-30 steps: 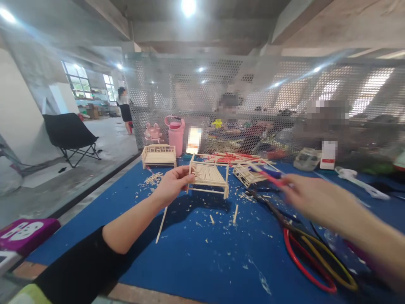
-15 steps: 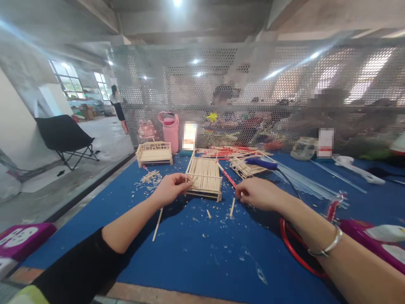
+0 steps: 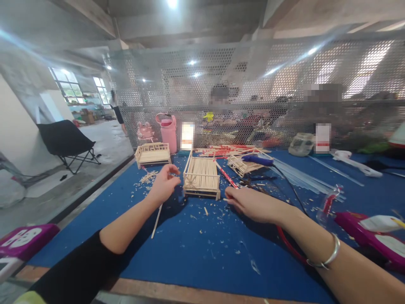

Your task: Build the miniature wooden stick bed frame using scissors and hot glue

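Note:
A small bed-like frame (image 3: 202, 175) made of thin wooden sticks stands in front of me, its slatted top facing up. My left hand (image 3: 165, 182) is just left of it, off the frame, with thumb and fingers apart and nothing between them. To the right of the frame, my right hand (image 3: 253, 203) pinches a short wooden stick (image 3: 225, 199), only its pale tip showing past the fingers. A red-wrapped stick (image 3: 227, 175) leans between the frame and that hand. Nearer me, a longer thin stick (image 3: 156, 221) lies below my left hand.
A finished-looking miniature stick bench (image 3: 153, 154) stands back left by a pink tumbler (image 3: 168, 133). Behind lie red-wrapped sticks (image 3: 221, 150). A blue glue gun (image 3: 257, 160) rests over another stick piece, its cord trailing right beside clear glue sticks (image 3: 294, 175). Wood scraps litter the blue table (image 3: 196, 257).
My left hand has let go of the frame and drawn back left. My right hand has moved left and picked up the short stick from the table.

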Demonstrator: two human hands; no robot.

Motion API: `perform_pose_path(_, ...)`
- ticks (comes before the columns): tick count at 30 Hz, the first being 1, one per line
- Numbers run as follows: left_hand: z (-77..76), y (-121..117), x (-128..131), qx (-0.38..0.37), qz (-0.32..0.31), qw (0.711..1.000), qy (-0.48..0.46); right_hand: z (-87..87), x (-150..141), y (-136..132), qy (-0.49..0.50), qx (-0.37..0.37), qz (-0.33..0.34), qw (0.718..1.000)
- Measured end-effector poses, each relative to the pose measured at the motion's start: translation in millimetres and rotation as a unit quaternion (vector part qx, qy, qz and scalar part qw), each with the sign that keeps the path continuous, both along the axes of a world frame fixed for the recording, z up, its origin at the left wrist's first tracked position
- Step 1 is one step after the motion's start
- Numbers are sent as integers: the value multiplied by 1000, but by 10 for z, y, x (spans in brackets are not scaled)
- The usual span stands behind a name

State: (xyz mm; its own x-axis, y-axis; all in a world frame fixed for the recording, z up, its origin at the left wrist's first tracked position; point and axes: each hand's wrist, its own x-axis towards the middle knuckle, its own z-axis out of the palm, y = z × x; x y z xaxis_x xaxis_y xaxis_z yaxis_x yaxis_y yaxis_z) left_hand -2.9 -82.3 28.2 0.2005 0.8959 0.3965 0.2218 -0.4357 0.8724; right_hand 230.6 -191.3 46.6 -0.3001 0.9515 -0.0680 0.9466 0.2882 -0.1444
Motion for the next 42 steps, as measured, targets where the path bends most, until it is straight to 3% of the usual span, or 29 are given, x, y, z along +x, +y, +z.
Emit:
perform_pose_path(3, 90, -168, -18, 112, 67, 991, -12, 61, -53, -66, 41, 12, 23, 999)
perform_pose_path(4, 112, -258, -2, 168, 56, 984, 25, 65, -69, -84, 52, 17, 34, 998)
perform_pose_path(6, 134, -457, 69, 228, -30, 961, 152, 56, -103, -112, 73, 25, 54, 996)
perform_pose_path(10, 98, -743, 266, 196, -118, 903, 364, 27, -184, -118, 123, 52, 91, 987)
perform_pose_path(14, 41, -760, 343, 161, -124, 864, 461, 24, -224, -78, 82, 105, 62, 989)
perform_pose_path(22, 46, -744, 314, 223, -76, 838, 493, -27, -224, -60, -3, 157, 96, 983)
perform_pose_path(27, 58, -759, 315, 223, -79, 829, 506, -10, -305, -115, 9, 149, 93, 984)
perform_pose_path(36, 50, -780, 367, 174, -96, 813, 547, -25, -365, -108, -1, 126, 46, 991)
perform_pose_path(42, 19, -786, 371, 159, -90, 818, 546, -46, -431, -164, -20, 119, -10, 993)
